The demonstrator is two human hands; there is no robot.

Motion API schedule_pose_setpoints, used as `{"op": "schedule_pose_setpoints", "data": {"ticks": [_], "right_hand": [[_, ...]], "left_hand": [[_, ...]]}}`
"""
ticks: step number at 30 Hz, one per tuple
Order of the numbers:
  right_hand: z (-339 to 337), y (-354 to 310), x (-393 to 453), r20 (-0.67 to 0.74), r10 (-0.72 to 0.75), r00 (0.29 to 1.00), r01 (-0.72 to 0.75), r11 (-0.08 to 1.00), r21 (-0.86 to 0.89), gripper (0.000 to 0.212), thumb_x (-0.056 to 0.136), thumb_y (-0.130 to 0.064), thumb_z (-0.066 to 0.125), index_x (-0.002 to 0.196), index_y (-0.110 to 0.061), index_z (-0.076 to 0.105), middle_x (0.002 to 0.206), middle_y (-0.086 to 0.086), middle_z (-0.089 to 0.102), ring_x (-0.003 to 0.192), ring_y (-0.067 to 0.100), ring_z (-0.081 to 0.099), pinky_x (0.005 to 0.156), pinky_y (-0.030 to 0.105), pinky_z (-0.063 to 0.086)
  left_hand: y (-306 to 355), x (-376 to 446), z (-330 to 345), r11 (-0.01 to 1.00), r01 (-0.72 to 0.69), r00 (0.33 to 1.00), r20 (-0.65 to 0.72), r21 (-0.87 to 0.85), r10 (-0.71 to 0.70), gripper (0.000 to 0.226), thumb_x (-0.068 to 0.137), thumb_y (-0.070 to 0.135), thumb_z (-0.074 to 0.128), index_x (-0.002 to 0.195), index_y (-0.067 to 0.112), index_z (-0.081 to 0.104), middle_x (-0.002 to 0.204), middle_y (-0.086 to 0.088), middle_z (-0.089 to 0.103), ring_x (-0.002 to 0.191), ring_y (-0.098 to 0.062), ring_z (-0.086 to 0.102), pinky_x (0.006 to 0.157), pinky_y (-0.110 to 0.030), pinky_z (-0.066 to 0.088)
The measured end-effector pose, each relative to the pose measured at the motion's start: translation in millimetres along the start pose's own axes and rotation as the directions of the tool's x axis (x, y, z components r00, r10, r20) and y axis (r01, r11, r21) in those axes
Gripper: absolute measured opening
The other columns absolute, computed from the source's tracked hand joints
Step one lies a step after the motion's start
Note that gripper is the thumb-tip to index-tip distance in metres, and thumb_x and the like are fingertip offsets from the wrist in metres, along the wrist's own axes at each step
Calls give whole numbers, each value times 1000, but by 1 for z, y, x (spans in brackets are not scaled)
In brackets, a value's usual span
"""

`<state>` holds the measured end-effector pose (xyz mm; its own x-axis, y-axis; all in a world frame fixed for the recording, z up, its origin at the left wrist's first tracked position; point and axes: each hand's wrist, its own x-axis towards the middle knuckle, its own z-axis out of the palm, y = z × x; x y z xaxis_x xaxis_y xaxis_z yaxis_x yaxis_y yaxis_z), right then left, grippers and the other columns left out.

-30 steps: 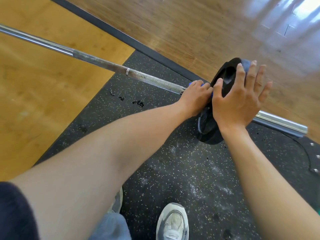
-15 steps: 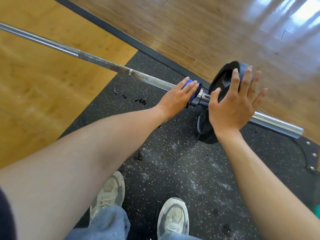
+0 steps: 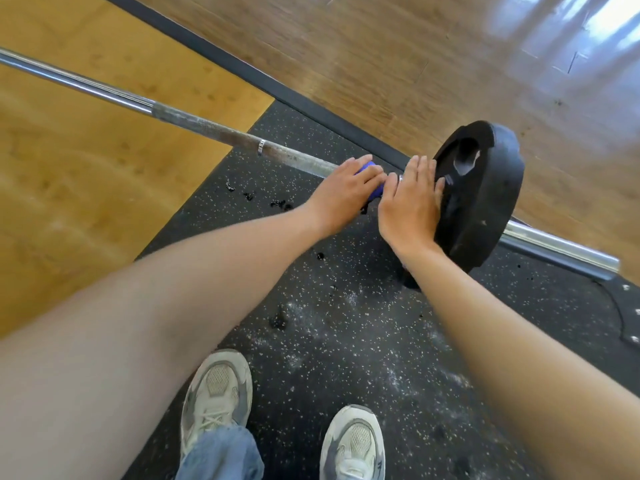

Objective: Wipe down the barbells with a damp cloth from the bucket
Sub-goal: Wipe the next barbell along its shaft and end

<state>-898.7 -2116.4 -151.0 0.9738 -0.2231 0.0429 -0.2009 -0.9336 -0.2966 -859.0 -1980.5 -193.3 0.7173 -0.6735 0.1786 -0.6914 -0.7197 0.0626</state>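
under my left hand [image 3: 341,192] a blue cloth [image 3: 372,188] wraps the barbell [image 3: 214,128], my fingers curled round it. just right of it, my right hand [image 3: 410,206] presses flat, fingers straight, against the black plate [image 3: 485,199].

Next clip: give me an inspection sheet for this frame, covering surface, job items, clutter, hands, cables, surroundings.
Surface: black speckled rubber mat, dusty white patches.
Job's things: barbell lying across the mat, shaft worn; black plate on its sleeve; blue cloth on the shaft. No bucket seen.
Clutter: small black crumbs on the mat.
Hands: left hand grips the cloth; right hand flat against the plate.
Cables: nothing seen.
Surroundings: wooden floor, yellow platform, two sneakers.
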Motion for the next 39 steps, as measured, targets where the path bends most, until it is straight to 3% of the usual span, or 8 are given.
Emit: {"op": "schedule_pose_setpoints", "data": {"ticks": [5, 10, 14, 17, 22, 28, 35, 39], "right_hand": [[19, 1, 57, 78, 156, 985, -160, 986, 38, 59, 107, -39, 15, 146, -7, 46, 155, 11, 43, 151, 24, 24, 125, 45, 10], [31, 3, 58, 108, 174, 979, -177, 984, 23, 61, 108, -39, 7, 143, -16, 52, 150, 4, 52, 154, 23, 21, 124, 45, 2], [21, 5, 56, 143, 169, 975, -185, 977, 109, 67, 108, -46, 5, 147, -15, 50, 156, 3, 45, 155, 20, 16, 126, 46, 2], [23, 5, 51, 123, 161, 979, -178, 973, 145, 67, 109, -46, 4, 142, -16, 54, 153, 3, 48, 155, 21, 18, 126, 47, 4], [21, 2, 47, 114, 200, 973, -220, 955, 198, 68, 108, -46, 4, 144, -15, 53, 153, 7, 49, 153, 24, 23, 125, 46, 9], [30, 7, 60, -161, 366, 917, -220, 797, 563, 53, 108, -44, 17, 94, -16, 60, 86, 2, 64, 86, 20, 64, 83, 39, 49], [34, 6, 74, -101, 361, 927, -295, 869, 397, 59, 107, -47, 14, 100, -15, 62, 91, 4, 66, 85, 23, 61, 76, 38, 44], [35, 3, 75, -82, 377, 923, -332, 884, 329, 58, 107, -48, 14, 96, -14, 60, 92, 8, 68, 85, 29, 63, 69, 37, 39]], "left_hand": [[-2, -23, 13, 998, 45, 999, -29, 49, -44, 60, 89, 2, 34, 148, 0, 48, 150, -14, 51, 144, -41, 41, 116, -50, 39], [-3, 23, 4, 973, -49, 993, 117, 227, 22, 63, 96, 9, 59, 153, 0, 35, 155, -14, 41, 154, -36, 19, 126, -46, 14], [9, 9, 17, 986, -77, 994, 93, 148, 64, 55, 85, 3, 69, 138, -4, 55, 134, -16, 61, 133, -38, 52, 116, -48, 39], [-7, -13, 16, 988, -62, 997, -46, 140, 69, 47, 95, 2, 41, 140, -3, 51, 138, -16, 59, 136, -38, 50, 112, -46, 44], [-22, -12, -9, 991, -64, 997, 54, 116, 58, 53, 81, -8, 66, 132, -3, 55, 129, -19, 62, 131, -43, 51, 114, -47, 40], [-17, 14, -2, 978, -202, 975, 79, -54, 206, 52, 88, 0, 64, 139, 3, 52, 129, -13, 62, 114, -32, 59, 99, -44, 50], [-61, 15, -9, 929, -370, 918, 151, -13, 367, 64, 88, 2, 64, 147, 3, 38, 133, -12, 57, 113, -30, 57, 95, -42, 51], [-54, 22, -11, 952, -306, 936, 178, -25, 305, 40, 92, 0, 46, 131, 0, 53, 110, -12, 62, 94, -29, 58, 83, -42, 52]]}}
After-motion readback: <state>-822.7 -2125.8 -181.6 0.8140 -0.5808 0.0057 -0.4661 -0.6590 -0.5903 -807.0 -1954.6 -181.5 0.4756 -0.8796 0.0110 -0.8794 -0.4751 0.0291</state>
